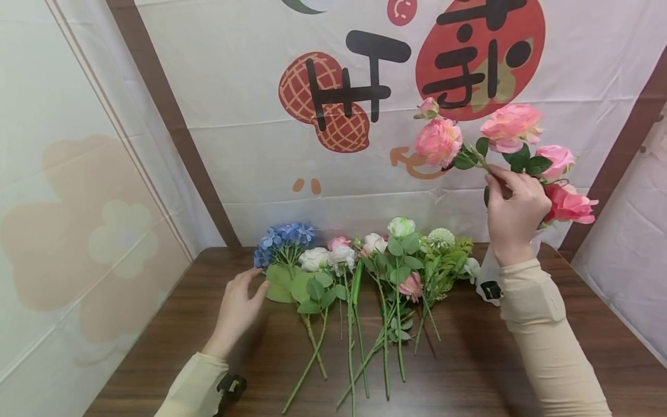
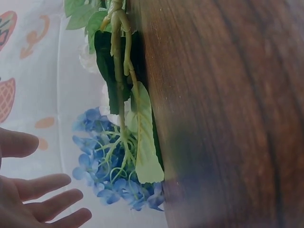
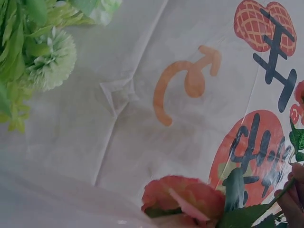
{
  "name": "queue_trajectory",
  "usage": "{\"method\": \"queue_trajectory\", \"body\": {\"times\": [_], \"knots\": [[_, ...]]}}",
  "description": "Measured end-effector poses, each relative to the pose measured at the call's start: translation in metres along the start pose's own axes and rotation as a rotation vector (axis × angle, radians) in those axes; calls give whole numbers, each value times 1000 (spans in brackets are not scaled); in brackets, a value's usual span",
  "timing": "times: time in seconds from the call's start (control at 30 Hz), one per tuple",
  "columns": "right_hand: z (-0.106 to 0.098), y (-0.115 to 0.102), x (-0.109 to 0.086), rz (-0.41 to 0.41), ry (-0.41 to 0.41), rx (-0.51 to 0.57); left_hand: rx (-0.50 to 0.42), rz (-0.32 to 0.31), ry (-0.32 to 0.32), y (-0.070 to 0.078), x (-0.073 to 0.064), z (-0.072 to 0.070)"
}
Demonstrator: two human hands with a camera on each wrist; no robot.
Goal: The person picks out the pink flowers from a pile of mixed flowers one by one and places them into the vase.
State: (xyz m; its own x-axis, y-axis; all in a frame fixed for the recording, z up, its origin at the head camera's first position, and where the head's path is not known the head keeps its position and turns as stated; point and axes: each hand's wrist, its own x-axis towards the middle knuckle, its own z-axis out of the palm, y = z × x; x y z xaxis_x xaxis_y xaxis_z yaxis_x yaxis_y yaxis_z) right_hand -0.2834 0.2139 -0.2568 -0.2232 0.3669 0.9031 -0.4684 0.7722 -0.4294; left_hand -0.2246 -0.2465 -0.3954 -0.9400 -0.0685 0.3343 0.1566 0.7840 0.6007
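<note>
My right hand (image 1: 518, 214) is raised at the right and pinches the green stem of a pink artificial flower (image 1: 439, 142) between thumb and fingers. More pink blooms (image 1: 513, 127) and a deeper pink rose (image 1: 570, 204) surround that hand; which stems they belong to is partly hidden. Beneath it stands a translucent whitish vase (image 1: 488, 267), mostly covered by the wrist. At the left, my left hand (image 1: 238, 307) is beside a blue hydrangea (image 1: 286, 237) on the table. In the left wrist view, its fingers (image 2: 50, 186) are spread and hold nothing.
Several flowers lie across the brown table (image 1: 250, 382), stems toward me: white roses (image 1: 315, 259), a pale green bloom (image 1: 401, 227), a pink rose (image 1: 411, 286) and a round green flower (image 1: 440, 238) among leaves. A printed cloth (image 1: 234, 156) hangs behind the table.
</note>
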Motion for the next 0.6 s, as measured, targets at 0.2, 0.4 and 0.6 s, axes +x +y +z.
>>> {"method": "queue_trajectory", "body": {"times": [0.2,0.4,0.6], "knots": [[-6,3,-1,1,13,-13,-1,-9,-9,2,-1,-1],[-9,8,1,-13,14,-10,-5,-11,-1,3,0,-3],[-11,12,1,16,21,-17,-12,-21,-18,3,0,-4]]}}
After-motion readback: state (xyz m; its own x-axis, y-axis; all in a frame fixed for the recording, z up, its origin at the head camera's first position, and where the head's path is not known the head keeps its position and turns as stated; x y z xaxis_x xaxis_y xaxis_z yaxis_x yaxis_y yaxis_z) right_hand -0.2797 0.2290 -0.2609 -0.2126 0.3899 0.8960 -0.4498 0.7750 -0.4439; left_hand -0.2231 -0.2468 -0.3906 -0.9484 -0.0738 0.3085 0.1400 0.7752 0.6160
